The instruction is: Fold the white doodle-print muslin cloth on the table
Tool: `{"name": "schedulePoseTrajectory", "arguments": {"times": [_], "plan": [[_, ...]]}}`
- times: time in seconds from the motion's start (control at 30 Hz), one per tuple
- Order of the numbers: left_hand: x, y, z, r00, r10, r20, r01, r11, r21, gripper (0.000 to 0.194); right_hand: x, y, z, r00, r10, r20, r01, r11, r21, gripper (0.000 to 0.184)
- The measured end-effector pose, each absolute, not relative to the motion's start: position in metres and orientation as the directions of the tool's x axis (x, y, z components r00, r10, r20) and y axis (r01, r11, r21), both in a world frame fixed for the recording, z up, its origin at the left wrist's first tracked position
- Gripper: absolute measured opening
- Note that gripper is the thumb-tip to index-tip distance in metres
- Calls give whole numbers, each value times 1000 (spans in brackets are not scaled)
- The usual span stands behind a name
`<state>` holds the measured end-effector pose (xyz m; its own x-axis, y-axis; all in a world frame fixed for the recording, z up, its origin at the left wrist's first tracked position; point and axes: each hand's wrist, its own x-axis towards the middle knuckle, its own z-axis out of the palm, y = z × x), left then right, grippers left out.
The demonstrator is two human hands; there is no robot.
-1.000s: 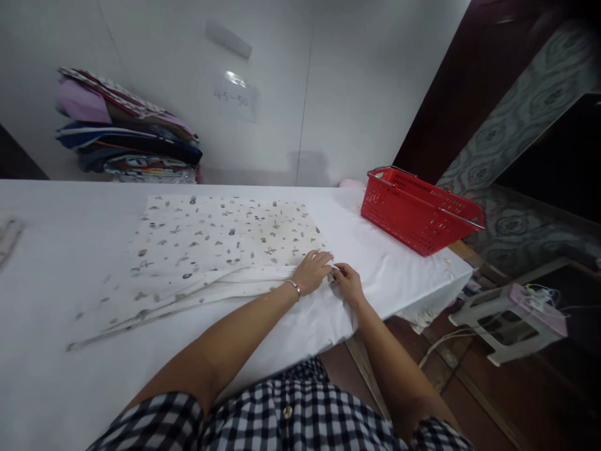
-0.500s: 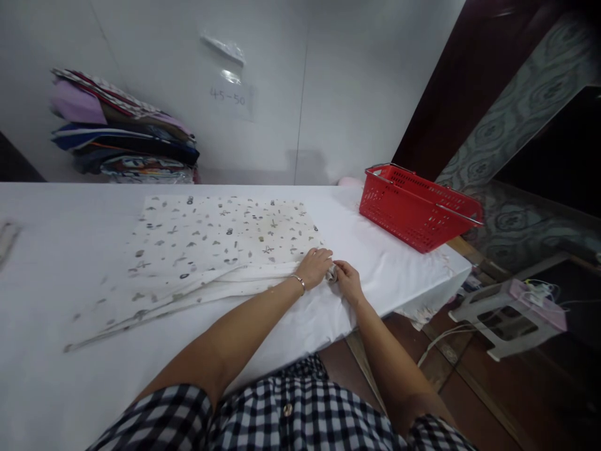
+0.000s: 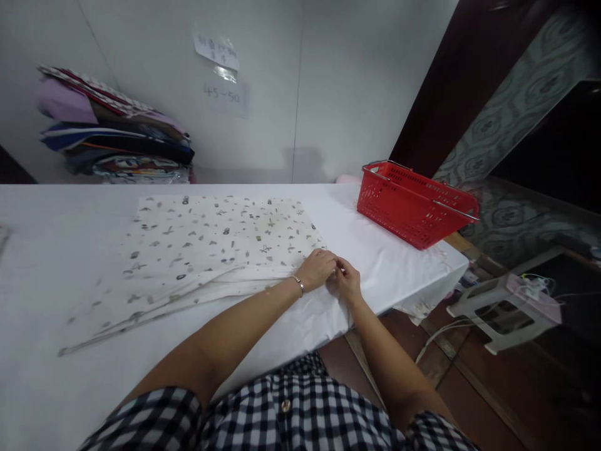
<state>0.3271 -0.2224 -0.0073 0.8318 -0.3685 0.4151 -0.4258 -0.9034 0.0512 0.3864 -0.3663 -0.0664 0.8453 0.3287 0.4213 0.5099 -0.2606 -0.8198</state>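
A thin white cloth (image 3: 201, 232) with small grey and olive prints lies spread on the white-covered table (image 3: 394, 275). Its near side is gathered into long folds that narrow toward the lower left. My left hand (image 3: 318, 268), with a bracelet at the wrist, is closed on the right end of those folds. Right beside it, my right hand (image 3: 348, 280) pinches the same cloth end, its fingertips meeting those of the left. Between the hands, the bit of cloth is mostly hidden by the fingers.
A red plastic basket (image 3: 417, 203) with metal handles stands at the table's back right. Folded garments are stacked (image 3: 117, 128) against the wall at the back left. On the floor to the right is a white stool (image 3: 504, 310) with cables on top.
The rolled cloth end that showed between my hands is now covered by my fingers, which have come together. The whole view has shifted slightly.
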Motion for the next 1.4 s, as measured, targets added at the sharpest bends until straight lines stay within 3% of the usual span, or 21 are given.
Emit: {"name": "schedulePoseTrajectory", "arguments": {"times": [0.23, 0.33, 0.43, 0.63, 1.0, 1.2, 1.4], "plan": [[332, -222, 5, 898, -287, 334, -330, -941, 79, 17, 379, -367, -62, 811, 376, 449, 563, -289, -774, 47], [328, -223, 7, 920, -228, 318, -287, -945, 154, 14, 379, -366, -61, 827, 344, 445, 545, -294, -785, 42], [321, -221, 3, 940, -113, 323, -196, -952, 235, 28, 382, -366, -62, 847, 268, 459, 527, -306, -793, 39], [298, -203, -12, 963, 31, 266, -44, -961, 272, 31, 383, -368, -66, 828, 253, 500, 560, -336, -758, 37], [245, -156, -15, 971, 21, 236, -10, -992, 129, 31, 379, -372, -58, 760, 376, 530, 649, -407, -643, 33], [214, -113, -5, 963, 116, 242, 113, -993, 26, 28, 379, -374, -58, 776, 391, 494, 630, -499, -595, 32], [176, -80, -3, 937, 205, 282, 205, -978, 30, 31, 380, -375, -59, 763, 426, 486, 645, -544, -537, 30]]}}
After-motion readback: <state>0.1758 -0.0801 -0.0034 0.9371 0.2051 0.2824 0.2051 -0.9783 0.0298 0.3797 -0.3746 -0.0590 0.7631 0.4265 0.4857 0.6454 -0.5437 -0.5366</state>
